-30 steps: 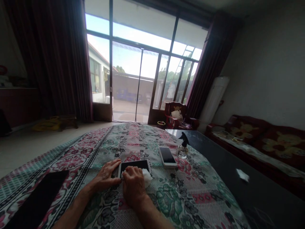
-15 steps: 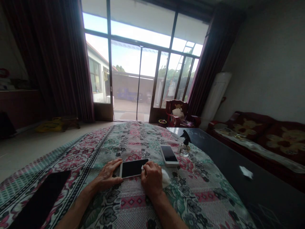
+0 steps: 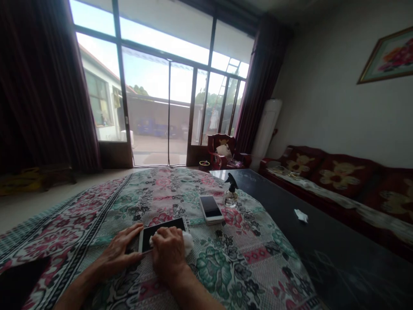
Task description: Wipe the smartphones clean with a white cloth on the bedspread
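Note:
A smartphone (image 3: 146, 239) with a white frame and dark screen lies flat on the patterned tablecloth (image 3: 219, 267). My left hand (image 3: 121, 247) is at its left end, thumb and fingers spread apart, steadying the edge. My right hand (image 3: 169, 252) is closed over a wad of white tissue (image 3: 188, 243) and presses it on the screen, hiding the phone's middle and part of its right side. Beyond, to the right, another white phone (image 3: 211, 209) rests, apparently on top of something of similar size. Beside it stands a small clear spray bottle (image 3: 231, 196) with a black trigger head.
A dark glossy table (image 3: 271, 202) adjoins on the right, with a crumpled white tissue (image 3: 301, 215) on it. A dark flat shape (image 3: 22, 280) lies at the lower left. Past the table are a red wooden chair (image 3: 222, 150), a long sofa (image 3: 335, 172) and glass doors (image 3: 155, 112).
My right hand has slid the tissue leftward along the phone's screen, nearer my left hand. The view has turned right, so everything sits further left.

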`<state>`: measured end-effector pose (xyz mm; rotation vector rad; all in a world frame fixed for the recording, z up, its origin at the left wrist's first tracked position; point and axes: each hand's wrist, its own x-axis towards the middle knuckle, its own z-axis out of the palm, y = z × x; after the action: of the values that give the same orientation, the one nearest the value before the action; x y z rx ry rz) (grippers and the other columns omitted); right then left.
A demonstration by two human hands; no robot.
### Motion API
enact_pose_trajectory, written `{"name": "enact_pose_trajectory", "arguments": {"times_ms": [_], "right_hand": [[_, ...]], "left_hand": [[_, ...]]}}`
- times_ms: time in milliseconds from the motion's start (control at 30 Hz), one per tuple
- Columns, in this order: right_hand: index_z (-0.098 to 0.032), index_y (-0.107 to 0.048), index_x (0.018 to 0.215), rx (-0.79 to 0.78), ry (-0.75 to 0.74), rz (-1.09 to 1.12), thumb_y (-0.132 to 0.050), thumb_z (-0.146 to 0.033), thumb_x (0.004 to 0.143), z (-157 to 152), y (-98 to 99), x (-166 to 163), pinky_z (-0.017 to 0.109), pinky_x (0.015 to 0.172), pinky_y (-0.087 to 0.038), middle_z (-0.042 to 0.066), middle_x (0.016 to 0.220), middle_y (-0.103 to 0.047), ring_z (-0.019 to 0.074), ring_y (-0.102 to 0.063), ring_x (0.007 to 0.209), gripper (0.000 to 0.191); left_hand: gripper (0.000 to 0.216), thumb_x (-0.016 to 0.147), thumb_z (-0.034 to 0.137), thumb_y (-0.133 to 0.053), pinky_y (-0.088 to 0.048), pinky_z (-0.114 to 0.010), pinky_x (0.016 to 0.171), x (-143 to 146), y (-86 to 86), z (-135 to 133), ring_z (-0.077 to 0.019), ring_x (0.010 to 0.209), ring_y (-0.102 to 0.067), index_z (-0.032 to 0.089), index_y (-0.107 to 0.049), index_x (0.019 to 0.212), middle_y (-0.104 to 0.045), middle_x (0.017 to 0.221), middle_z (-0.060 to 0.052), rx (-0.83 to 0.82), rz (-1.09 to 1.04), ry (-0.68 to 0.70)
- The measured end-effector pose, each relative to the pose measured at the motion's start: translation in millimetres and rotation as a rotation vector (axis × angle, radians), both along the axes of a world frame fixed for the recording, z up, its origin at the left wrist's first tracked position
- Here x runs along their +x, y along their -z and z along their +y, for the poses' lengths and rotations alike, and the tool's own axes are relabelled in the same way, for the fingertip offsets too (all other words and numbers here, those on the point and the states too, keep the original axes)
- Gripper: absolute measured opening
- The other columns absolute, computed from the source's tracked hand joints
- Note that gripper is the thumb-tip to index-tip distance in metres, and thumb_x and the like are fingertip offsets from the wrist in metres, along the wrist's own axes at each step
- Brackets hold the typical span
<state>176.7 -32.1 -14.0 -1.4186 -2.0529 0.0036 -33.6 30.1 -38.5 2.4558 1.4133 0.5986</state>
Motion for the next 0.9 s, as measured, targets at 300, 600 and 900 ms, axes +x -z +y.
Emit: {"name": "enact_pose_trajectory", "arguments": {"times_ms": [300, 600, 900], "right_hand": [[-0.022, -0.064, 0.091, -0.056, 0.277, 0.087, -0.055, -0.017, 0.076, 11.0, -4.3, 33.4, 0.034, 0.086, -0.035, 0.005, 0.108, -0.057, 0.0208, -0.047, 0.1, 0.018], [-0.024, -0.063, 0.091, 0.014, 0.022, 0.017, -0.055, -0.024, 0.079, -0.8, 6.8, 8.0, 0.035, 0.081, -0.038, 0.002, 0.099, -0.06, 0.0211, -0.05, 0.092, 0.014], [-0.023, -0.063, 0.087, 0.024, 0.02, -0.049, -0.057, -0.029, 0.08, 1.4, 5.5, 3.4, 0.035, 0.079, -0.041, 0.002, 0.096, -0.063, 0.0213, -0.052, 0.089, 0.011]], "left_hand": [[0.072, 0.069, 0.059, -0.062, -0.038, -0.04, 0.107, -4.2, 7.4, 3.0, -0.0329, 0.13, -0.042, 0.024, -0.052, 0.132, -0.048, 0.141, -0.005, 0.048, 0.005, -0.006], [0.065, 0.073, 0.057, -0.063, -0.043, -0.039, 0.102, -13.8, 30.4, 10.0, -0.03, 0.126, -0.048, 0.028, -0.054, 0.13, -0.051, 0.139, -0.004, 0.187, 0.02, 0.042], [0.059, 0.072, 0.053, -0.063, -0.045, -0.038, 0.1, -7.2, 34.5, 5.4, -0.0294, 0.121, -0.053, 0.029, -0.057, 0.126, -0.055, 0.135, -0.002, 0.269, -0.029, 0.035]]}}
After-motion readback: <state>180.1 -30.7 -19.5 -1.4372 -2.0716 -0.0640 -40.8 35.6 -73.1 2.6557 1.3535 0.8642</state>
